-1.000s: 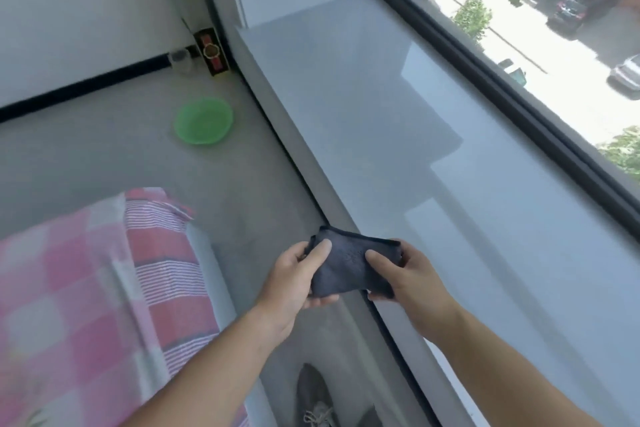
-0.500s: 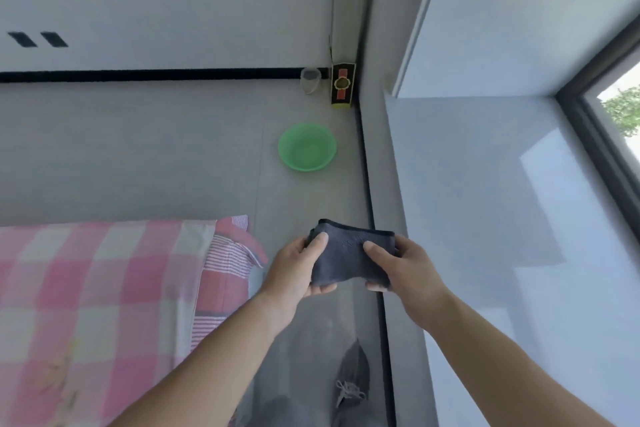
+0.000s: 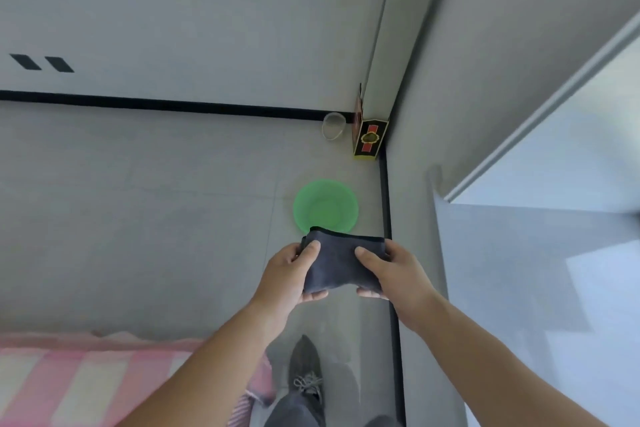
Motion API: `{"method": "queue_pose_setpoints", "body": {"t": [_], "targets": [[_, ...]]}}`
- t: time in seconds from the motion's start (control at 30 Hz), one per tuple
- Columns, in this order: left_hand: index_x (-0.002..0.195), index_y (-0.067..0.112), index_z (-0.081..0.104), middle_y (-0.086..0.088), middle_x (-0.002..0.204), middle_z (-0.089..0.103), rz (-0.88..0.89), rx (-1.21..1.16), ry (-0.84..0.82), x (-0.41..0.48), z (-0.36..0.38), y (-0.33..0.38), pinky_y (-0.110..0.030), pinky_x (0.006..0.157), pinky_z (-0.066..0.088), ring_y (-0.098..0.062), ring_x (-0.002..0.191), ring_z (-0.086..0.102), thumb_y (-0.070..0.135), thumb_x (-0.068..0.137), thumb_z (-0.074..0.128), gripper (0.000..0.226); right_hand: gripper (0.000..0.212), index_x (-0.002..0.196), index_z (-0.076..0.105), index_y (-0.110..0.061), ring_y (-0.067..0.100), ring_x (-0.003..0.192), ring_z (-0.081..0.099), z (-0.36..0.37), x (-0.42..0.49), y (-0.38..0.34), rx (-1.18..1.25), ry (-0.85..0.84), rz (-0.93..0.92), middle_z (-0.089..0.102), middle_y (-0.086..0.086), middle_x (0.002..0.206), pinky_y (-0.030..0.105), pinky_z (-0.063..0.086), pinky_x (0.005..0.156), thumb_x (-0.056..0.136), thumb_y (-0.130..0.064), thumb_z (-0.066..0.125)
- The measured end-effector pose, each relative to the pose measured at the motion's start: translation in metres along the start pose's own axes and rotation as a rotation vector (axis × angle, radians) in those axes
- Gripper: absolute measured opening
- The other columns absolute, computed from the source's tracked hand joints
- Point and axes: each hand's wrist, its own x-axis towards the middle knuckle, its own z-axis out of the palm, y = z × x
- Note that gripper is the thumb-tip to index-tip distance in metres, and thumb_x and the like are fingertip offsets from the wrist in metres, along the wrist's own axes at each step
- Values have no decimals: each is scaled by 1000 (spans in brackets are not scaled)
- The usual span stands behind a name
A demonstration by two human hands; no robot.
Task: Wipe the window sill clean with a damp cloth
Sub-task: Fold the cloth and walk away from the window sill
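Cloth (image 3: 341, 262): dark grey, folded, held up in mid-air over the floor, centre of view, w/ both hands; not touching the sill.
Left hand (image 3: 287, 276): pinching cloth's left end, thumb on top, fingers curled beneath.
Right hand (image 3: 398, 274): pinching cloth's right end, thumb on top, fingertips showing under the near edge.
Sill (image 3: 540, 288): pale, glossy, right of the hands, w/ bright light patches; a black strip runs along its base at floor level.
Bowl (image 3: 325, 206): green, on floor just beyond the cloth, its near rim hidden behind it.
Box (image 3: 369, 140): black, red & gold, upright in far corner by the wall.
Cup (image 3: 333, 126): clear, just left of box, against the black skirting.
Bedding (image 3: 86, 378): pink & white check, near left.
Shoe (image 3: 306, 371): grey, laced, on floor below the hands.
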Motion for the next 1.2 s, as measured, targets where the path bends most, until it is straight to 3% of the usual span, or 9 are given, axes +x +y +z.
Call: {"method": "queue_pose_setpoints", "body": {"t": [0.33, 0.53, 0.73, 0.83, 0.93, 1.0, 1.13, 1.2], "targets": [[105, 15, 67, -10, 100, 74, 15, 152, -73, 163, 13, 133, -37, 69, 61, -23, 90, 74, 35, 98, 57, 24, 22, 110, 67, -12, 28, 86, 73, 8, 163, -101, 66, 65, 37, 73, 12, 101, 40, 62, 68, 90, -20, 71], [98, 8, 67, -10, 78, 66, 53, 323, -133, 266, 37, 188, -49, 76, 61, -21, 72, 66, 35, 99, 56, 28, 21, 106, 66, -11, 31, 86, 73, -7, 261, -131, 137, 149, 95, 72, 14, 102, 42, 62, 68, 88, -19, 73], [100, 6, 66, -16, 81, 65, 37, 425, -216, 360, 59, 227, -55, 79, 58, -24, 72, 64, 32, 99, 57, 28, 19, 103, 66, -12, 32, 86, 73, -13, 336, -149, 209, 285, 137, 71, 13, 101, 45, 62, 69, 87, -19, 74], [94, 15, 70, -20, 84, 69, 14, 508, -303, 409, 61, 241, -59, 79, 57, -30, 77, 69, 33, 96, 60, 21, 17, 101, 66, -13, 33, 81, 72, -7, 366, -150, 270, 380, 157, 72, 14, 99, 36, 59, 61, 87, -19, 74], [87, 27, 73, -10, 89, 73, -37, 620, -405, 460, 58, 247, -56, 80, 59, -31, 89, 72, 43, 83, 64, 19, 19, 102, 67, -13, 31, 78, 73, 10, 396, -138, 342, 499, 217, 73, 14, 98, 34, 58, 60, 87, -20, 74], [86, 24, 71, -8, 87, 72, -33, 740, -497, 497, 52, 246, -56, 78, 59, -31, 89, 71, 48, 77, 63, 27, 19, 102, 68, -15, 29, 83, 73, 29, 417, -122, 418, 588, 265, 73, 13, 100, 40, 61, 66, 86, -21, 75], [85, 16, 70, -16, 88, 70, -46, 954, -670, 574, 30, 224, -56, 73, 59, -38, 90, 68, 46, 77, 68, 31, 18, 103, 67, -13, 30, 90, 72, 76, 460, -79, 541, 777, 338, 72, 12, 100, 34, 60, 63, 87, -17, 73], [84, 19, 71, -13, 85, 71, -61, 1038, -724, 610, 20, 203, -56, 73, 60, -37, 88, 69, 54, 68, 68, 38, 18, 103, 66, -13, 29, 92, 71, 98, 482, -52, 615, 845, 382, 71, 11, 101, 36, 61, 65, 87, -17, 73]]}}
